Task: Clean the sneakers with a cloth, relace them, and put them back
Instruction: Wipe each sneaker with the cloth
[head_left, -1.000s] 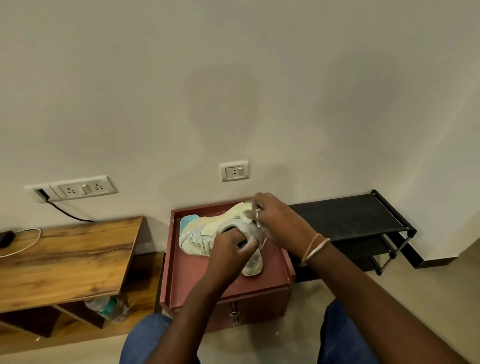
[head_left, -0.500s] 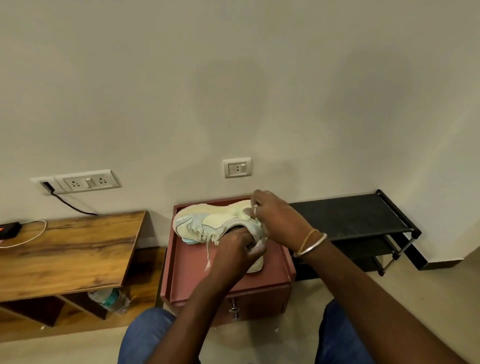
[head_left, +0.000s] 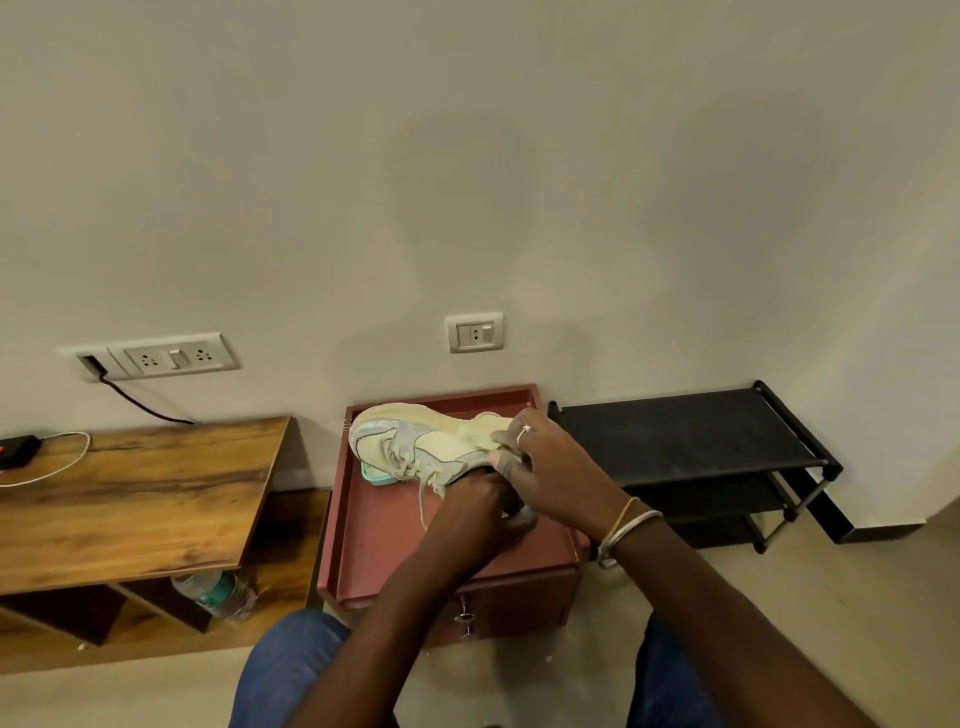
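Tabletop (head_left: 384, 545) of red-brown board, edged with a raised rim, is carried by a low cabinet (head_left: 519, 597) set against a plain pale wall (head_left: 467, 156). The sneaker (head_left: 415, 441), cream with pale blue panels, is found over the far part of this tabletop, toe pointed left, and a loose lace (head_left: 422, 506) is hung from it down toward the surface. Its heel end is clasped by the right hand (head_left: 556, 467), whose grip is closed over the collar; a ring and bangles are worn on that hand and wrist. The left hand (head_left: 478, 514) is placed just beneath, its grip closed with curled fingers at the sneaker's opening; whether collar or lace is pinched there cannot be told.

A wooden desk (head_left: 130, 493) is stood to the left, with a white cable (head_left: 57, 462) laid on it and a water bottle (head_left: 215, 595) lodged beneath. A black shoe rack (head_left: 675, 431) is stood to the right, just beside the cabinet. A socket plate (head_left: 475, 331) is fixed to the wall above the cabinet, and a wider switch panel (head_left: 174, 357) above the desk. The floor (head_left: 857, 597) is pale beige.
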